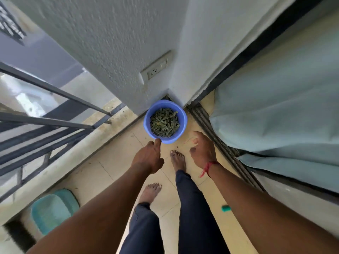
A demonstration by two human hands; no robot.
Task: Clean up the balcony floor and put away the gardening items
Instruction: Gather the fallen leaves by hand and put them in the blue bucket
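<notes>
Wall (110, 43): a white bumpy wall is rising up in front.
Curtain (275, 116): it is hanging pale blue on the right, behind the door track (207, 123).
Railing (45, 110): dark bars are running along the left.
Floor (110, 171): tan tiles are lying under two bare feet (178, 162).
Teal tub (53, 211): it is sitting by the railing, well apart from the bucket.
Blue bucket (146, 123): it is standing on the floor, tucked in the wall corner.
Dry leaves (164, 124): green-brown bits are lying inside the bucket.
Left hand (149, 156): it is reaching out loose, gripping nothing, one fingertip touching the bucket's near rim.
Right hand (201, 151): it is hanging spread and loose near the bucket, holding nothing, wearing a red thread (207, 168).
Plug socket (156, 68): it is sitting on the wall above the bucket.
</notes>
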